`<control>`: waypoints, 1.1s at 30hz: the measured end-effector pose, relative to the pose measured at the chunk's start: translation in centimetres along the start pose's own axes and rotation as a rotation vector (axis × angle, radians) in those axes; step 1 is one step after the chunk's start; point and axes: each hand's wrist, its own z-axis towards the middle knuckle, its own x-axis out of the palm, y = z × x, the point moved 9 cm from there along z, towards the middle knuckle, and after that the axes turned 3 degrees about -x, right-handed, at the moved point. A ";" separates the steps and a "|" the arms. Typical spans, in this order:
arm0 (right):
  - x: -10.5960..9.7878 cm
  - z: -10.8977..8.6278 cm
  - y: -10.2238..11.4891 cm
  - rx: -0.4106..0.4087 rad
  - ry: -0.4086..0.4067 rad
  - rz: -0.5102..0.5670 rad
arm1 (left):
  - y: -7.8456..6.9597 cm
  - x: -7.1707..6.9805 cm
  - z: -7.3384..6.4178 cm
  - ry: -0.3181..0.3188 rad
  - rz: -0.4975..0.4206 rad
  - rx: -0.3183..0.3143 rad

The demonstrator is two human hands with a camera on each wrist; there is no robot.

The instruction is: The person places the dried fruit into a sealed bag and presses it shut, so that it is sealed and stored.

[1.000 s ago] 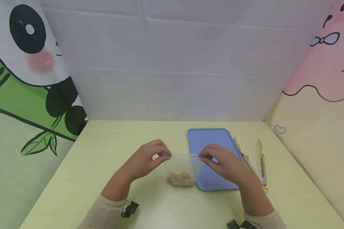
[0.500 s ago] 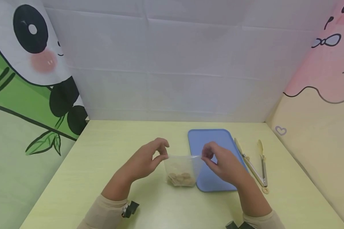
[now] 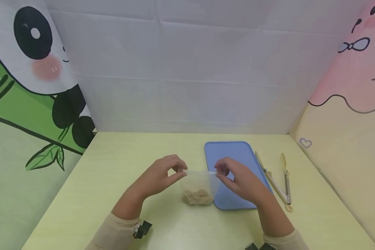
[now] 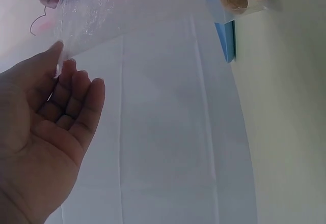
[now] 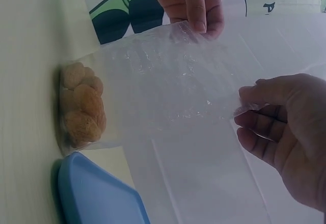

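A clear plastic bag [image 3: 196, 180] stands upright on the table, its lower part filled with several rounded light-brown pieces [image 5: 84, 104] whose kind I cannot make out for sure. My left hand [image 3: 160, 176] pinches the bag's top left corner between thumb and fingers. At the top right corner my right hand [image 3: 241, 180] pinches the film in the same way. The right wrist view shows the top edge stretched between both hands, with the right thumb and forefinger on the film. In the left wrist view, my left hand [image 4: 51, 127] has its thumb and forefinger at the bag's edge.
A blue tray [image 3: 234, 152] lies just behind and right of the bag, partly under my right hand. Right of it, metal tongs [image 3: 276, 184] with yellowish tips lie spread on the pale yellow table [image 3: 128, 146]. A white sheet [image 3: 187, 69] hangs behind the table.
My right hand has shifted slightly left along the bag's top edge. The left fingers lifted half a second ago and are now lowered again onto the film. The bag stays in place.
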 end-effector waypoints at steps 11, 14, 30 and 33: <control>0.3 0.0 -0.8 0.076 0.036 0.028 | 1.2 -0.1 0.1 0.026 0.008 -0.154; 0.3 0.0 -0.9 0.078 0.032 0.030 | 1.3 -0.1 0.1 0.024 0.011 -0.160; 0.5 0.1 -0.5 -0.028 -0.015 0.066 | -0.6 0.0 0.1 -0.029 0.109 0.069; 0.9 0.1 -0.4 0.004 0.015 0.058 | -0.7 0.1 0.1 -0.028 0.088 0.080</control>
